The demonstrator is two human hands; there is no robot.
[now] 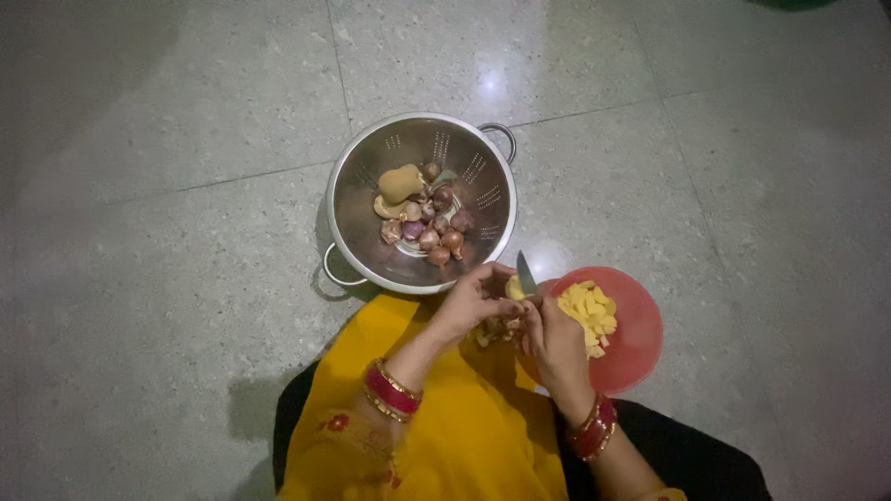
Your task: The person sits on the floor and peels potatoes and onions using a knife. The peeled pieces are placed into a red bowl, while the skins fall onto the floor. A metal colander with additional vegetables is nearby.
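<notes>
- A steel colander (419, 202) with 2 loop handles stands on the pale stone floor (167, 186), left of centre and just ahead of the person's lap. In its bottom lie a cluster of small reddish onions (436, 232) with skins on, and beside them a tan, knobbly root piece (400, 183) and a curved pale piece touching it. By the look of it, these are not yet peeled or cut.
- A yellow cloth (445, 417) covers the lap, and scraps of peel (492, 329) appear to rest on it under the hands, though dimness makes this hard to confirm.
- The left hand (473, 301), red and gold bangles at its wrist, is curled around a small yellow piece (513, 288), fingers clenched on it near the colander's near rim.
- The knife (525, 275) points up and away, its blade just beside the yellow piece, seemingly touching it; the exact contact is too small to tell.
- The right hand (555, 343) grasps the knife handle, its grip closed, with bangles at that wrist too.
- A red bowl (636, 339) sits rightmost, partly behind the right hand, holding a heap of cut yellow chunks (590, 315). Judging from that heap against the untouched colander contents, the cutting seems partway through, with 1 piece in hand.
</notes>
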